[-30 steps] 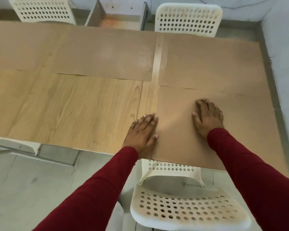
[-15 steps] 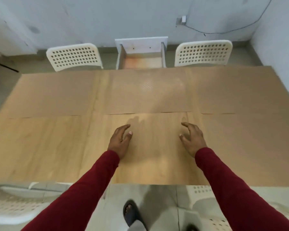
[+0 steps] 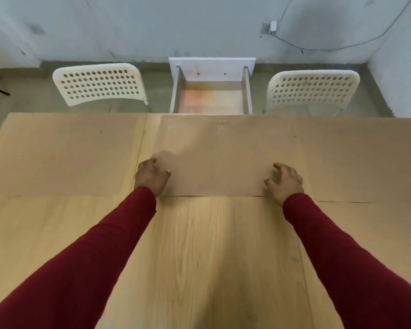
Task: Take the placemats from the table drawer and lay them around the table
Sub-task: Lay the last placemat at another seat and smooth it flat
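Observation:
Three tan placemats lie side by side along the far half of the wooden table point(image 3: 199, 257): a left placemat point(image 3: 62, 153), a middle placemat point(image 3: 223, 157) and a right placemat point(image 3: 365, 157). My left hand point(image 3: 151, 178) rests with spread fingers on the middle placemat's near left corner. My right hand point(image 3: 284, 182) sits with curled, spread fingers on its near right corner. Neither hand holds anything. A further placemat point(image 3: 375, 233) lies near the right edge. Beyond the table's far edge the drawer point(image 3: 211, 96) stands pulled out, and its bottom looks bare.
Two white perforated chairs stand at the far side, a left chair point(image 3: 100, 84) and a right chair point(image 3: 311, 87), either side of the drawer. A grey wall with a cable and socket point(image 3: 271, 27) runs behind them. Red sleeves cover both my forearms.
My view swung from the near right placemat to the table's middle. Both hands left that placemat and reached forward across bare wood onto the middle far placemat's near corners.

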